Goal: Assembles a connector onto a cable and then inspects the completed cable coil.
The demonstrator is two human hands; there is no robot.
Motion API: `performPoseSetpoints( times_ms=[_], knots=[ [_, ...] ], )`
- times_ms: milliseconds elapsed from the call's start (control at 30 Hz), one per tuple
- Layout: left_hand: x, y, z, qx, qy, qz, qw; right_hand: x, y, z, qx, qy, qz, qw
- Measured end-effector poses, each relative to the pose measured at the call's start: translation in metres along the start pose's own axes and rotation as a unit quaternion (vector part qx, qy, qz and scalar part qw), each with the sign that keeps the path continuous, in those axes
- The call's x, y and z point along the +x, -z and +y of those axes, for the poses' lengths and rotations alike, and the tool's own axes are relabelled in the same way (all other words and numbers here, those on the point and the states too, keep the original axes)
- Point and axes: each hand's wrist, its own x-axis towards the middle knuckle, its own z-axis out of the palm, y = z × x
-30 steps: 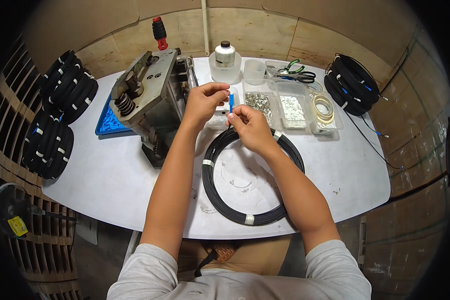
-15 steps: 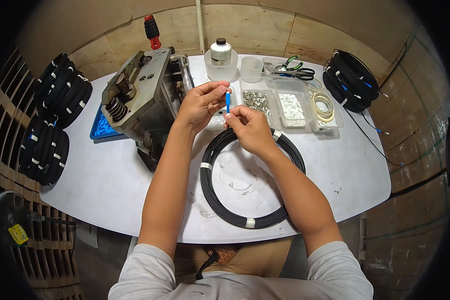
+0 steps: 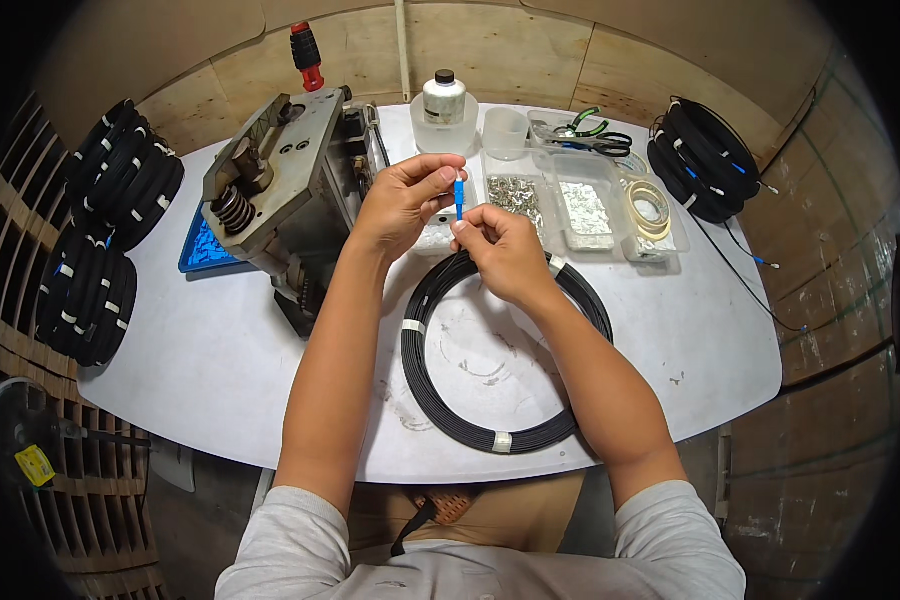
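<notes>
My left hand (image 3: 402, 203) and my right hand (image 3: 499, 250) meet above the far part of a black cable coil (image 3: 440, 395) that lies on the white table (image 3: 220, 370). Between their fingertips they pinch a small blue connector piece (image 3: 459, 198), held upright. The left fingers grip its upper end, the right fingers its lower end. The coil is bound with white tape bands. Whether the cable's end runs into the blue piece is hidden by my fingers.
A grey metal press machine (image 3: 275, 175) stands left of my hands, with a blue tray (image 3: 198, 250) beside it. Clear trays of small metal parts (image 3: 585, 210), a tape roll (image 3: 650, 205), a white bottle (image 3: 444, 100) and pliers (image 3: 590, 132) lie behind. Bundled black coils sit far right (image 3: 705, 160) and left (image 3: 100, 240).
Both hands stay together on the blue piece. The view has shifted slightly; the fingers have barely moved.
</notes>
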Motion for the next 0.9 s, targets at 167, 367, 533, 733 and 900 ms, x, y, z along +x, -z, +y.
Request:
performPoseSetpoints(
  times_ms=[167,367,533,733,900],
  knots=[
    [0.000,0.000,0.001,0.013,-0.014,-0.019,1.000,0.000,0.001,-0.001,-0.005,-0.010,0.003,1.000],
    [-0.001,0.000,0.002,0.076,-0.039,-0.022,0.996,-0.001,0.000,-0.003,0.011,-0.006,0.021,1.000],
    [-0.003,-0.005,0.007,0.122,-0.041,-0.020,0.991,-0.001,-0.001,-0.003,0.007,-0.003,0.027,1.000],
    [-0.005,-0.013,0.010,0.228,-0.094,-0.002,0.969,-0.002,0.000,-0.004,-0.005,-0.017,0.031,0.999],
    [-0.004,-0.014,0.009,0.287,-0.100,0.023,0.952,-0.002,-0.001,-0.006,0.000,-0.018,0.033,0.999]
  ],
)
